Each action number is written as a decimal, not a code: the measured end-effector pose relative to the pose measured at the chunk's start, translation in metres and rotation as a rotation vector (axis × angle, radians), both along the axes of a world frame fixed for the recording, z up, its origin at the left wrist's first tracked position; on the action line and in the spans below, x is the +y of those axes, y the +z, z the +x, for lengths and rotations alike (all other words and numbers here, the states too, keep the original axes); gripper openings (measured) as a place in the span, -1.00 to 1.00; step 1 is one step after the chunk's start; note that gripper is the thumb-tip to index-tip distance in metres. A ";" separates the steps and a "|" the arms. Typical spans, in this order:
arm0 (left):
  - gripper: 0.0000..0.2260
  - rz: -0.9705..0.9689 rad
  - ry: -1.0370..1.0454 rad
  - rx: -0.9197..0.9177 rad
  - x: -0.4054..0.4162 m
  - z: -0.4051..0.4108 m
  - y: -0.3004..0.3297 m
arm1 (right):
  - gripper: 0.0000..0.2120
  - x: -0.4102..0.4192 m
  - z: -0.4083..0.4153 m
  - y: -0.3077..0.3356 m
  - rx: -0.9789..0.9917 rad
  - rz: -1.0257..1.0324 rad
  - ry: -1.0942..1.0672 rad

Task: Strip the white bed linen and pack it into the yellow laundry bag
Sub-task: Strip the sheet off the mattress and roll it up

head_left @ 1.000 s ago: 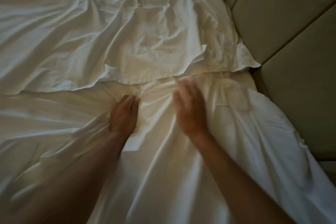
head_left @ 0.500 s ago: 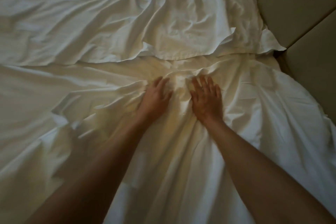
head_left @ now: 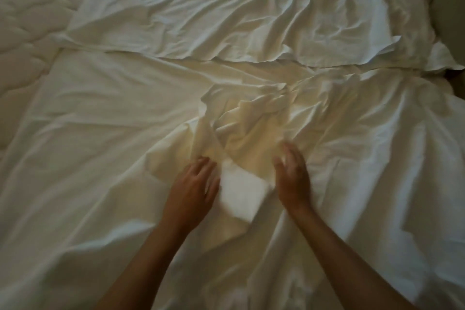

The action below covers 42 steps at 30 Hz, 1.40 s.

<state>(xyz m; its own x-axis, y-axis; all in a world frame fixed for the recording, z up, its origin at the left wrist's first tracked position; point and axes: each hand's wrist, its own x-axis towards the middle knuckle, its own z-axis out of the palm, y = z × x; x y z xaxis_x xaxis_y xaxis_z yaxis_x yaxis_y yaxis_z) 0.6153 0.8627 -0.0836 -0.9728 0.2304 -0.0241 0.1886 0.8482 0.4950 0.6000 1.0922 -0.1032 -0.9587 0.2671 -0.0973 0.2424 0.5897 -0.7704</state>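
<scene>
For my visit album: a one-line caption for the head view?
Two bare hands, left hand and right hand, gather rumpled white cotton bed sheet on a quilted mattress.

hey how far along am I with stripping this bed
Partly done: the quilted mattress is already bare at the top left. In hand: your left hand and right hand are on the bunched white sheet. Left: the other loose linen and bagging; no yellow bag is in view.

I see a quilted mattress bare up and to the left of the hands, its stitching in curved lines; a padded beige headboard panel stands far right of them; light is dim and warm.
</scene>
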 end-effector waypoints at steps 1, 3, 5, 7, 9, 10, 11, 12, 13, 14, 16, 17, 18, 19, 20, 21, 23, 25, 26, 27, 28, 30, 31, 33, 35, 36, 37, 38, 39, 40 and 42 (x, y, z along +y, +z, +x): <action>-0.48 0.020 0.021 -0.039 -0.013 0.012 -0.002 | -0.34 -0.018 0.015 0.002 -0.026 -0.026 0.051; -0.40 0.089 0.076 -0.143 -0.034 0.037 -0.008 | -0.37 -0.048 0.038 0.008 -0.133 -0.105 0.105; -0.28 0.210 0.108 -0.244 -0.047 0.061 -0.012 | -0.43 -0.067 0.051 0.014 -0.237 -0.164 0.077; -0.21 0.365 0.146 -0.288 -0.052 0.081 -0.011 | -0.64 -0.079 0.055 0.021 -0.335 -0.293 -0.007; -0.30 0.542 0.182 -0.328 -0.049 0.097 -0.001 | -0.75 -0.090 0.057 0.032 -0.415 -0.456 -0.072; -0.32 0.628 0.181 -0.347 -0.045 0.103 0.005 | -0.76 -0.096 0.059 0.036 -0.431 -0.520 -0.098; -0.30 0.704 0.168 -0.354 -0.042 0.107 0.011 | -0.75 -0.103 0.060 0.043 -0.431 -0.583 -0.120; -0.28 0.760 0.150 -0.348 -0.039 0.110 0.016 | -0.75 -0.110 0.061 0.051 -0.427 -0.660 -0.132; -0.27 0.802 0.135 -0.329 -0.037 0.112 0.022 | -0.76 -0.119 0.061 0.061 -0.420 -0.743 -0.133; -0.28 0.838 0.126 -0.300 -0.038 0.112 0.027 | -0.78 -0.128 0.059 0.071 -0.406 -0.811 -0.122; -0.30 0.886 0.130 -0.254 -0.042 0.109 0.040 | -0.82 -0.147 0.052 0.091 -0.378 -0.872 -0.079; -0.31 0.897 0.138 -0.233 -0.045 0.106 0.047 | -0.84 -0.158 0.048 0.101 -0.362 -0.899 -0.056; -0.33 0.903 0.155 -0.199 -0.050 0.102 0.055 | -0.84 -0.169 0.043 0.110 -0.346 -0.927 -0.032; -0.37 0.907 0.187 -0.154 -0.056 0.097 0.063 | -0.85 -0.181 0.037 0.120 -0.331 -0.946 -0.012; -0.45 0.911 0.229 -0.102 -0.063 0.090 0.070 | -0.84 -0.192 0.031 0.128 -0.314 -0.957 0.003; -0.54 0.909 0.273 -0.044 -0.070 0.082 0.078 | -0.83 -0.202 0.024 0.136 -0.297 -0.966 0.016; -0.68 0.894 0.351 0.066 -0.088 0.064 0.094 | -0.80 -0.221 0.010 0.153 -0.272 -0.971 0.048; -0.70 0.885 0.415 0.130 -0.108 0.046 0.107 | -0.80 -0.238 -0.004 0.164 -0.255 -0.957 0.106; -0.70 0.870 0.440 0.151 -0.119 0.037 0.111 | -0.82 -0.245 -0.011 0.166 -0.249 -0.935 0.128; -0.68 0.844 0.459 0.170 -0.129 0.028 0.115 | -0.83 -0.252 -0.018 0.168 -0.236 -0.891 0.131; -0.67 0.805 0.477 0.188 -0.140 0.019 0.116 | -0.83 -0.257 -0.026 0.167 -0.213 -0.825 0.115; -0.69 0.736 0.544 0.216 -0.163 0.001 0.115 | -0.72 -0.268 -0.042 0.163 -0.149 -0.661 0.062; -0.70 0.735 0.596 0.208 -0.174 -0.007 0.113 | -0.63 -0.273 -0.047 0.160 -0.108 -0.552 0.038; -0.72 0.794 0.656 0.116 -0.192 -0.023 0.108 | -0.55 -0.280 -0.056 0.153 0.052 -0.290 0.045; -0.72 0.884 0.678 -0.005 -0.206 -0.039 0.102 | -0.61 -0.289 -0.062 0.145 0.217 -0.153 0.172; -0.72 0.926 0.715 -0.050 -0.213 -0.047 0.098 | -0.64 -0.294 -0.066 0.140 0.234 -0.147 0.255; -0.72 0.970 0.776 -0.091 -0.221 -0.056 0.095 | -0.65 -0.298 -0.071 0.135 0.208 -0.158 0.336; -0.73 1.012 0.849 -0.135 -0.231 -0.066 0.090 | -0.65 -0.303 -0.076 0.128 0.154 -0.167 0.405; -0.74 1.052 0.915 -0.185 -0.242 -0.075 0.083 | -0.65 -0.306 -0.081 0.119 0.097 -0.163 0.459; -0.74 1.082 0.963 -0.246 -0.253 -0.083 0.076 | -0.65 -0.308 -0.085 0.108 0.040 -0.131 0.502; -0.69 1.123 0.995 -0.397 -0.270 -0.090 0.060 | -0.63 -0.312 -0.091 0.083 -0.063 -0.008 0.557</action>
